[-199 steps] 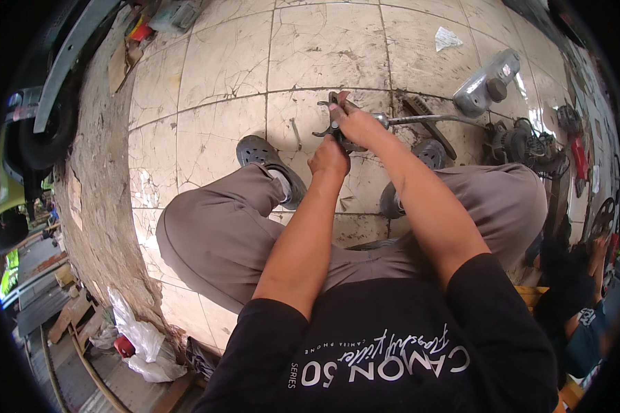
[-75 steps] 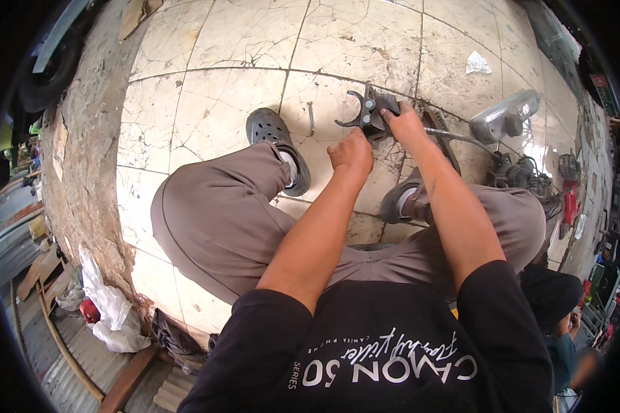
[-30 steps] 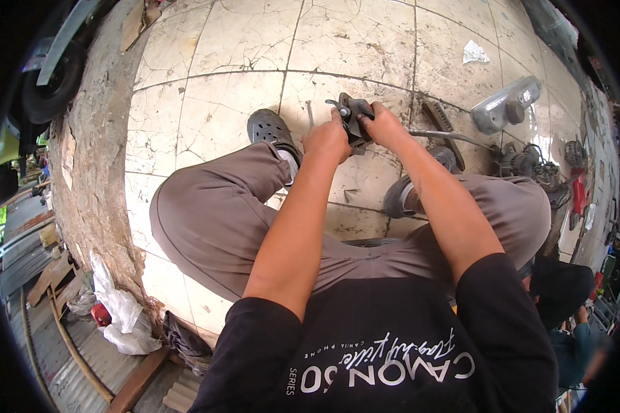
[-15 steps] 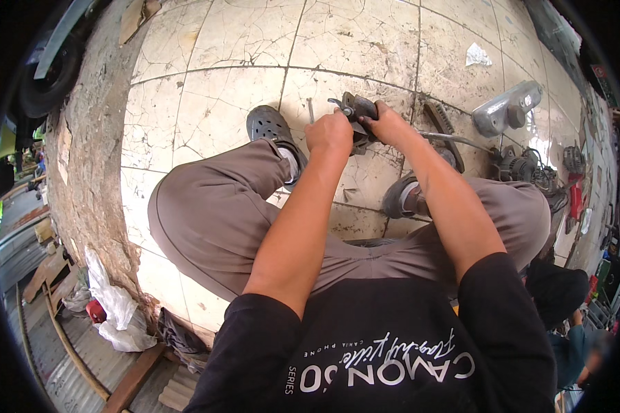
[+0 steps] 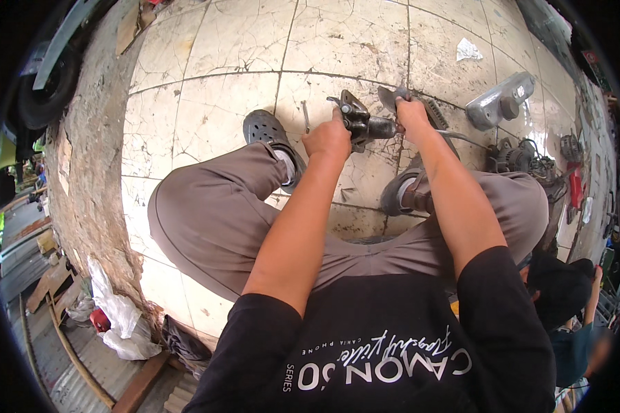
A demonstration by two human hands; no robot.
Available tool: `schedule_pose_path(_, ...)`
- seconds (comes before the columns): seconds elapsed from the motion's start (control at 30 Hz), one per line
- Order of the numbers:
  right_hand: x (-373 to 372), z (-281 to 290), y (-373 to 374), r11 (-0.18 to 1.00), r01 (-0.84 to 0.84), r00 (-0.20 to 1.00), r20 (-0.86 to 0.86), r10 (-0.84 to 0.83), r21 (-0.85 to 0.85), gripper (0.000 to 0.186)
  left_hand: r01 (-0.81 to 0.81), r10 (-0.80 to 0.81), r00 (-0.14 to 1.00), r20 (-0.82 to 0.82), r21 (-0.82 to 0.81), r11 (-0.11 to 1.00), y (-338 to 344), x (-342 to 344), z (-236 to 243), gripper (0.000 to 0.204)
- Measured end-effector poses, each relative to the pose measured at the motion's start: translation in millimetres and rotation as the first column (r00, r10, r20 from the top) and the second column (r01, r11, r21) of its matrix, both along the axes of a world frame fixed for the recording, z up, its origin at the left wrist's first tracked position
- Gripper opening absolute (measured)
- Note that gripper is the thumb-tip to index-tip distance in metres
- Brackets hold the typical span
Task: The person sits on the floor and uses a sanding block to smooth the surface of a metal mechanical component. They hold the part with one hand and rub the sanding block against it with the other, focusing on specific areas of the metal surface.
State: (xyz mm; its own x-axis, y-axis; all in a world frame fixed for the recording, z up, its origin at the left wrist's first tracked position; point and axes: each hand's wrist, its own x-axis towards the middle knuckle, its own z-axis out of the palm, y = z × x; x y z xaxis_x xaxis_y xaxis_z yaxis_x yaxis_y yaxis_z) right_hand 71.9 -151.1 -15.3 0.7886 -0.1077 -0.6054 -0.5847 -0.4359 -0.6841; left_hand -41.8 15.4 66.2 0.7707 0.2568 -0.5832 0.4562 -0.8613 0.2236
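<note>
My left hand (image 5: 328, 140) is closed around one end of a dark, greasy metal part with a bracket and a cylindrical body (image 5: 380, 128), which lies low over the tiles between my feet. In my right hand (image 5: 412, 118), a dark flat metal piece (image 5: 390, 96) sticks out past the fingers. This piece is apart from the bracketed part, just beyond the cylinder's right end. A slim metal tool, perhaps a wrench (image 5: 305, 113), rests on the tiles left of my left hand. Behind my right hand is a brush (image 5: 435, 112) with dark bristles.
A grey metal cover or tank (image 5: 489, 107) lies at the right, near a metal rod (image 5: 465, 137). Greasy machine parts (image 5: 513, 157) sit beyond my right knee. A crumpled white paper (image 5: 468, 49) is farther off. At the lower right is another person in a dark cap (image 5: 558, 286).
My right hand has pulled to the right, away from the bracketed part, with the flat piece in it. The cylinder now shows uncovered. My left hand has barely moved.
</note>
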Motion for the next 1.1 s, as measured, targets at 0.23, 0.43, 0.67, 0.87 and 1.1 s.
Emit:
schedule_pose_path(0.23,-36,46,27,0.896,-0.444,0.893,0.089,0.441,0.018,0.048,-0.004,-0.006,0.991,-0.133,-0.076,0.997,-12,-4,-12,0.107)
schedule_pose_path(0.43,-41,10,45,0.874,-0.396,0.866,0.202,0.458,-0.283,0.043,0.022,-0.041,0.993,-0.112,-0.167,0.986,-5,-9,-29,0.109)
schedule_pose_path(0.67,-42,16,44,0.818,-0.471,0.818,0.182,0.545,-0.331,0.042,-0.009,-0.01,0.992,-0.125,-0.153,0.988,-8,-11,-22,0.103)
schedule_pose_path(0.87,-45,24,44,0.788,-0.47,0.833,0.095,0.545,-0.398,0.04,-0.013,-0.008,0.992,-0.128,-0.164,0.986,-11,-8,-19,0.101)
schedule_pose_path(1.1,-48,47,53,0.697,-0.48,0.81,0.037,0.586,-0.532,0.036,0.02,-0.038,0.992,-0.118,-0.149,0.989,-11,-9,-25,0.1)
